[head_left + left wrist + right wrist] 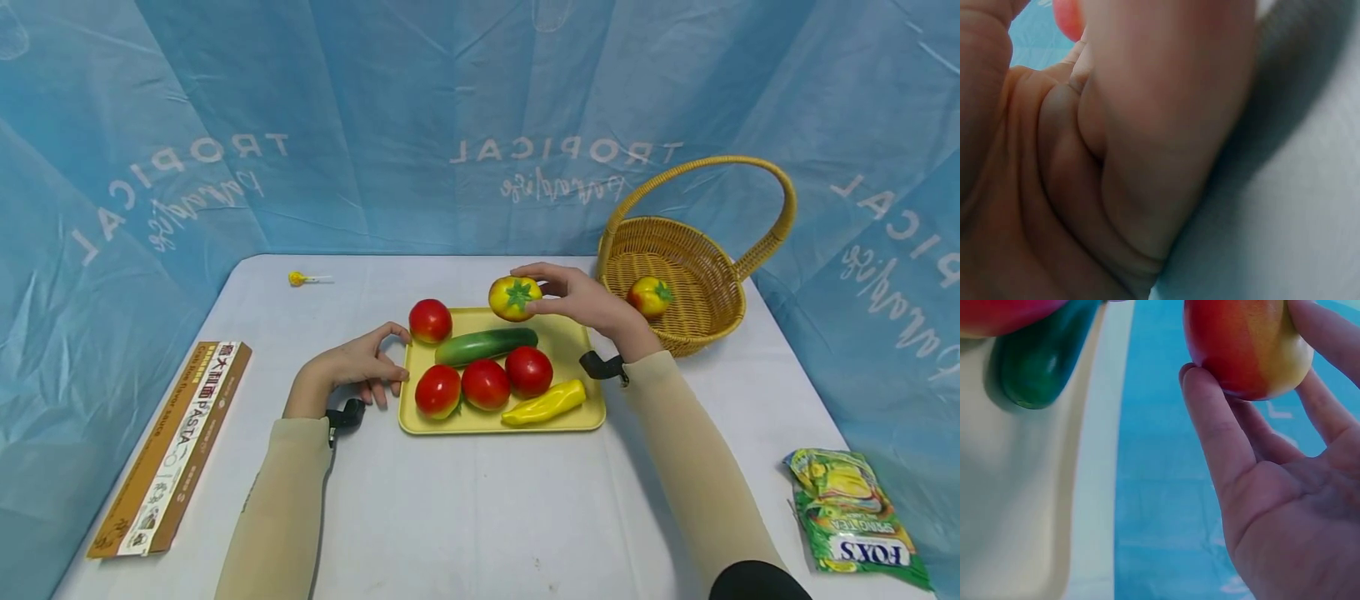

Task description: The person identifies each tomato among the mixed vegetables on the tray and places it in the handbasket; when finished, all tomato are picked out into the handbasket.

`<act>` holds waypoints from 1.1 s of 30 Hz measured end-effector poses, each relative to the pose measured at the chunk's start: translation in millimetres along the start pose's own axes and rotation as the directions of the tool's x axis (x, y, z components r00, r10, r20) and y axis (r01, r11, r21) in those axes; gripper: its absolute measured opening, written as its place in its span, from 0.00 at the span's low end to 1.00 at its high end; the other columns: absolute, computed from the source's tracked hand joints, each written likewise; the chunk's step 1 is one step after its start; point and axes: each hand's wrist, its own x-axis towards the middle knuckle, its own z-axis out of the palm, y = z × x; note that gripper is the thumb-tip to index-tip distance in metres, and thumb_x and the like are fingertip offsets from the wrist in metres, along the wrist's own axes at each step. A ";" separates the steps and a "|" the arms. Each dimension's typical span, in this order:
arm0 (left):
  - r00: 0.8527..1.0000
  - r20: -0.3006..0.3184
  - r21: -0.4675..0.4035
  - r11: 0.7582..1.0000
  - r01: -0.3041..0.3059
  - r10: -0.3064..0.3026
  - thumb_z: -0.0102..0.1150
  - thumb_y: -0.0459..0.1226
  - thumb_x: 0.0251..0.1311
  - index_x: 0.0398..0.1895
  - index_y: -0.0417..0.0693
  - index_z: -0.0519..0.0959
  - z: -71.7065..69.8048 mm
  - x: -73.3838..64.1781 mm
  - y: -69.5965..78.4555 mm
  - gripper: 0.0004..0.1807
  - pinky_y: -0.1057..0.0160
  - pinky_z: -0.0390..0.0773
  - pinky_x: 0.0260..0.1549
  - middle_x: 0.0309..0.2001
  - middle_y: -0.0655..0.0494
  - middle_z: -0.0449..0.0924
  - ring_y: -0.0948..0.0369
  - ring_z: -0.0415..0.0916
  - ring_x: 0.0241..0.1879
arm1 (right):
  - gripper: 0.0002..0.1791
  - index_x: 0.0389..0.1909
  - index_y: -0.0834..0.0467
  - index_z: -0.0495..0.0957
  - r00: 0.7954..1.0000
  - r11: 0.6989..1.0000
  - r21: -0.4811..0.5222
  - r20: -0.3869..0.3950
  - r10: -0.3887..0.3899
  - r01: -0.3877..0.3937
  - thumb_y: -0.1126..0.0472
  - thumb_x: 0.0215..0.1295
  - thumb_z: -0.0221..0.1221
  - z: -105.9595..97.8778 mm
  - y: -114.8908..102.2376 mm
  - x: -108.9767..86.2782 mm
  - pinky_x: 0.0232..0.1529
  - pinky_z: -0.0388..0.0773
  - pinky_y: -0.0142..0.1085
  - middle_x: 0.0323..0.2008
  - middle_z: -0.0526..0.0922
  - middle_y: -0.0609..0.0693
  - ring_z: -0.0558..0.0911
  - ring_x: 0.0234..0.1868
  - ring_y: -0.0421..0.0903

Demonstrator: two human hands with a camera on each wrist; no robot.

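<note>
A yellow-and-red fruit with a green star-shaped calyx [514,298] is held above the far rim of the yellow tray [570,342] by my right hand [581,298]. Its fingertips and thumb grip the sides of the fruit, as the right wrist view also shows. At the tray's left edge, my left hand [352,365] rests with bent fingers, thumb and index fingertip apart at the rim. A tomato [431,321], a cucumber [486,345], several more tomatoes [485,384] and a yellow pepper [545,404] lie on the tray. The left wrist view shows mostly palm and fingers.
A wicker basket [712,292] with a tall handle stands at the back right, holding another yellow-and-red fruit [649,297]. A pasta box [171,450] lies on the left, a yellow lollipop [298,278] at the back left, a green FOX'S bag [858,517] at the front right.
</note>
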 end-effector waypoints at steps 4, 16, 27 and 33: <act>1.000 -0.001 -0.001 1.000 -0.001 0.001 0.69 0.43 0.68 0.70 0.59 0.58 0.5 0.3 -0.3 0.36 0.66 0.84 0.23 0.32 0.47 0.88 0.55 0.86 0.20 | 0.31 0.73 0.38 0.74 0.999 0.999 0.046 -0.038 0.016 -0.015 0.48 0.71 0.69 -4.7 -2.4 -17.5 0.72 0.74 0.52 0.75 0.71 0.41 0.77 0.70 0.51; 1.000 0.007 0.020 1.000 -0.013 0.013 0.68 0.45 0.69 0.69 0.56 0.61 -0.5 1.6 -1.4 0.33 0.66 0.83 0.23 0.32 0.47 0.88 0.53 0.87 0.22 | 0.31 0.75 0.41 0.71 0.987 0.997 0.065 -0.151 0.049 -0.040 0.52 0.73 0.67 -29.0 0.4 -57.3 0.59 0.81 0.33 0.70 0.76 0.50 0.79 0.66 0.50; 1.000 0.017 0.029 0.999 -0.026 0.025 0.68 0.45 0.69 0.67 0.54 0.62 0.0 1.7 -1.3 0.31 0.66 0.81 0.22 0.32 0.48 0.88 0.53 0.88 0.22 | 0.31 0.77 0.43 0.70 0.946 0.996 0.067 -0.313 0.082 -0.064 0.52 0.75 0.65 -57.5 6.2 -94.9 0.46 0.82 0.30 0.62 0.81 0.47 0.82 0.53 0.41; 0.999 0.022 0.024 0.999 -0.026 0.025 0.68 0.44 0.69 0.67 0.54 0.62 0.1 2.0 -1.2 0.31 0.66 0.82 0.22 0.32 0.47 0.89 0.53 0.88 0.22 | 0.32 0.77 0.42 0.69 0.911 0.992 0.078 -0.393 0.125 -0.103 0.52 0.75 0.65 -69.5 14.4 -110.8 0.55 0.80 0.25 0.71 0.73 0.48 0.77 0.64 0.42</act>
